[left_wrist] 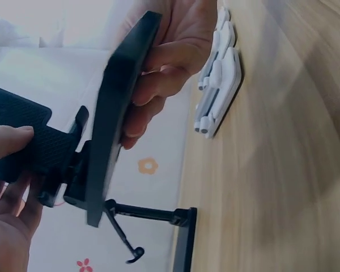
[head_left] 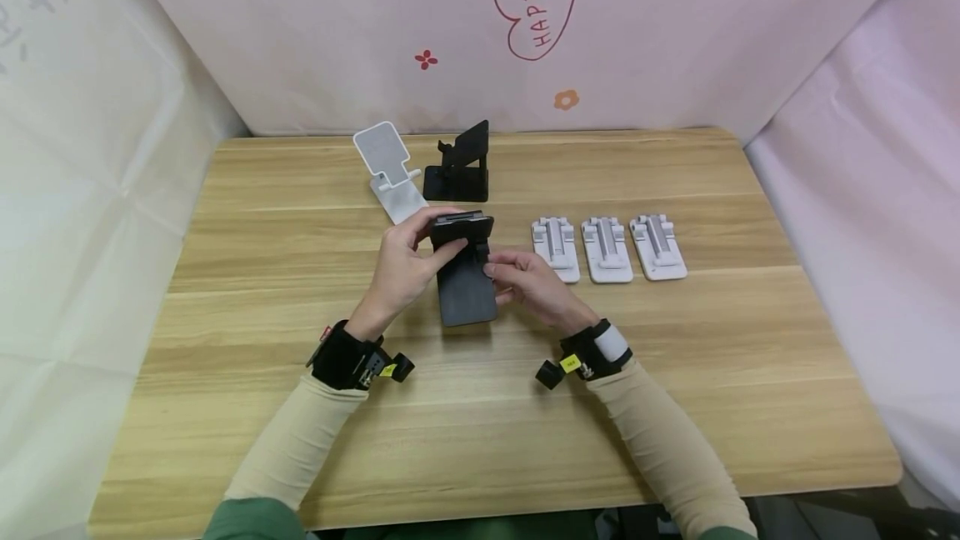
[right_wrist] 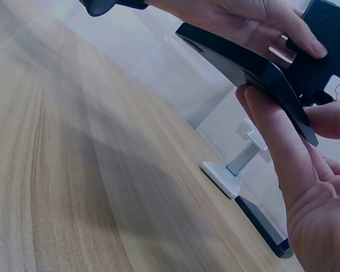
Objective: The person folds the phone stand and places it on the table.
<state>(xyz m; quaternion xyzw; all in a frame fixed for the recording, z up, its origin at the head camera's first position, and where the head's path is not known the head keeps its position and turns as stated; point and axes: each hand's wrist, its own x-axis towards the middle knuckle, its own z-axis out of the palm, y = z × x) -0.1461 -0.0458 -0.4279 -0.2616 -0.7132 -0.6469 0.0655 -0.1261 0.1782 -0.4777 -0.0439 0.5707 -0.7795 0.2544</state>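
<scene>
A black folding phone stand (head_left: 467, 294) is held above the table between both hands, its base plate and hinged upper plate opened apart. The left hand (head_left: 401, 267) pinches the upper plate (left_wrist: 14, 107), thumb on its textured face. With thumb and fingers, the right hand (head_left: 536, 286) grips the right edge of the base plate (right_wrist: 238, 59). Just beyond the hands, a second black phone stand (head_left: 456, 184) stands unfolded. Left of it is an unfolded white phone stand (head_left: 400, 200), partly hidden by the left hand.
To the right of the hands, three folded white phone stands (head_left: 556, 250) (head_left: 607, 250) (head_left: 658, 248) lie in a row on the wooden table (head_left: 262, 307). White printed cloth (head_left: 337, 48) hangs behind the table's back edge and along both sides.
</scene>
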